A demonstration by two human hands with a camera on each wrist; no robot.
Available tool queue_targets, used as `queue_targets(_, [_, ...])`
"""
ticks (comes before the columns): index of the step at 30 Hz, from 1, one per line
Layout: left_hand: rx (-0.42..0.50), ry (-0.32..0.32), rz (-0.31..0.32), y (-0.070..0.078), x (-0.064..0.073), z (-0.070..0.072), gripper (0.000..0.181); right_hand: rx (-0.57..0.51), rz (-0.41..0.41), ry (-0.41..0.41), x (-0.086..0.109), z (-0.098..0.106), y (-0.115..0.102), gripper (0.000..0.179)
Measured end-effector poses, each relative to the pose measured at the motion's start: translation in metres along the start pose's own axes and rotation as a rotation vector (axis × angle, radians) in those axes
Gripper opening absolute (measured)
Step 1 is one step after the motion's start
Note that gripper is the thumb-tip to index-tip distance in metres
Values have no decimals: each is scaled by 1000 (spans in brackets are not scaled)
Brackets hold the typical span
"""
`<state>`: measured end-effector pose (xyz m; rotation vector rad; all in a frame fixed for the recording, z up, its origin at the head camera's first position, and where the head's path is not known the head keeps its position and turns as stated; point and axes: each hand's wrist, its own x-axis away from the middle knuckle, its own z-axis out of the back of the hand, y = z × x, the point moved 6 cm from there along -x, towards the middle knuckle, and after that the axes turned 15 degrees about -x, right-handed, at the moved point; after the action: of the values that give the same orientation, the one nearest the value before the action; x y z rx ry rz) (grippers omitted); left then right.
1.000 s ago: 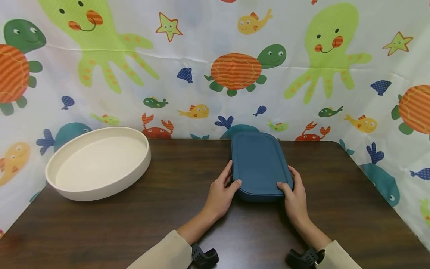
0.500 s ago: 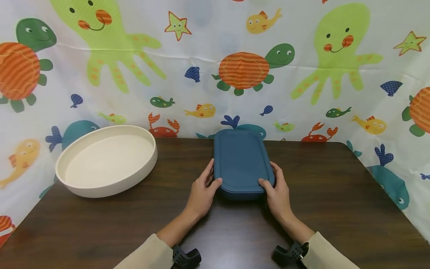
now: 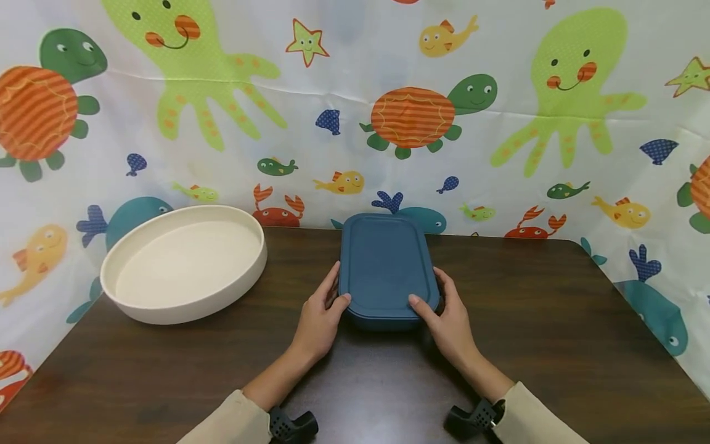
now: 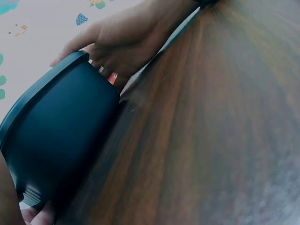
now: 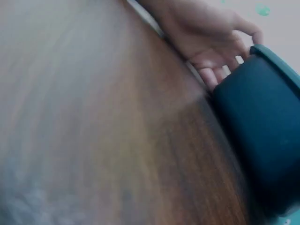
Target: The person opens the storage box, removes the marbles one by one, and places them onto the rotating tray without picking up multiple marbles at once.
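A dark blue lunch box (image 3: 388, 265) with a fitted lid lies lengthwise at the middle of the dark wooden table, its base right at the tabletop. My left hand (image 3: 318, 320) grips its left side, thumb on the lid's near corner and fingers along the wall. On the opposite side my right hand (image 3: 449, 320) holds it the same way. The left wrist view shows the box's near end (image 4: 61, 122) with the right hand (image 4: 126, 37) beyond it. In the right wrist view, the left hand (image 5: 206, 33) is at the box's far corner. Some fingertips are hidden behind the box.
A large round cream tray (image 3: 183, 265) with a raised rim stands at the left of the table (image 3: 138, 382). Behind the table hangs a white curtain (image 3: 344, 61) printed with sea animals; it also runs down both sides.
Both hands have moved the lunch box leftward across the table, nearer to the cream tray. Their hold looks the same. The head view has shifted a little to the left.
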<state>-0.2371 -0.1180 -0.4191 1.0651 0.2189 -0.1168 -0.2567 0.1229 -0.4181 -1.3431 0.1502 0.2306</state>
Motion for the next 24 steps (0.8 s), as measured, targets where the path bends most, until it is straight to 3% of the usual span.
queue_targets(2, [-1,4,3,0,1,1,64,70,122,-20,-1,-1,-9,81])
queue_targets(7, [-6,2,9,1,2,0,64,338,542,-106,0,-14,-39,84])
queue_targets(9, [-10,-3,9,2,2,0,64,451,643,-139,2,-21,-48,88])
queue_targets(12, [-11,-4,12,2,2,-2,64,586,676,-196,0,-32,-55,90])
queue_targets(17, [-11,-2,6,2,3,-4,64,749,595,-301,-2,-43,-56,89])
queue_targets(24, [-12,4,-19,3,3,-1,63,804,617,-352,-3,-48,-57,82])
